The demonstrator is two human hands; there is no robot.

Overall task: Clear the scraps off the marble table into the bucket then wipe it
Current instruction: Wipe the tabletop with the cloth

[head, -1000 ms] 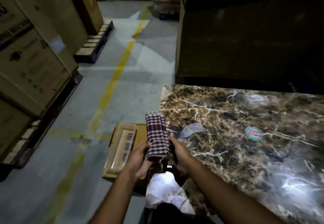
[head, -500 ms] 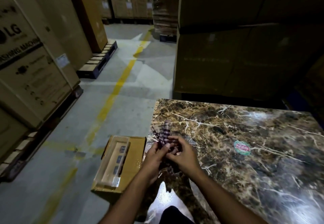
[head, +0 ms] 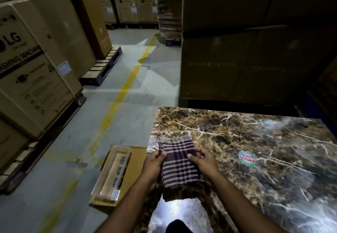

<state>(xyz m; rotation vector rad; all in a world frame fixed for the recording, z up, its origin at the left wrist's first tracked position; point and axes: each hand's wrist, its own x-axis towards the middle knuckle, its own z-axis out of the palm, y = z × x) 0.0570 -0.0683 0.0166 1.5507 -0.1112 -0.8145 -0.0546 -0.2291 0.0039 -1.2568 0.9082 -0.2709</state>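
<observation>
A dark purple and white checked cloth [head: 179, 163] is spread flat between both hands over the near left part of the brown marble table [head: 255, 141]. My left hand [head: 154, 163] grips its left edge, thumb on top. On the opposite edge my right hand [head: 204, 161] pinches the cloth the same way. A round green and red sticker [head: 247, 158] sits on the marble to the right of my hands. No bucket is in view.
An open cardboard box [head: 118, 174] with a long clear-wrapped item lies on the floor against the table's left side. Stacked LG cartons on pallets [head: 32, 79] line the left. Tall dark cartons [head: 246, 50] stand behind the table. A yellow floor line [head: 124, 90] runs up the aisle.
The cloth was a folded strip held upright, then bunched between both hands; now it is opened out flat and wider. The view has tilted up and back.
</observation>
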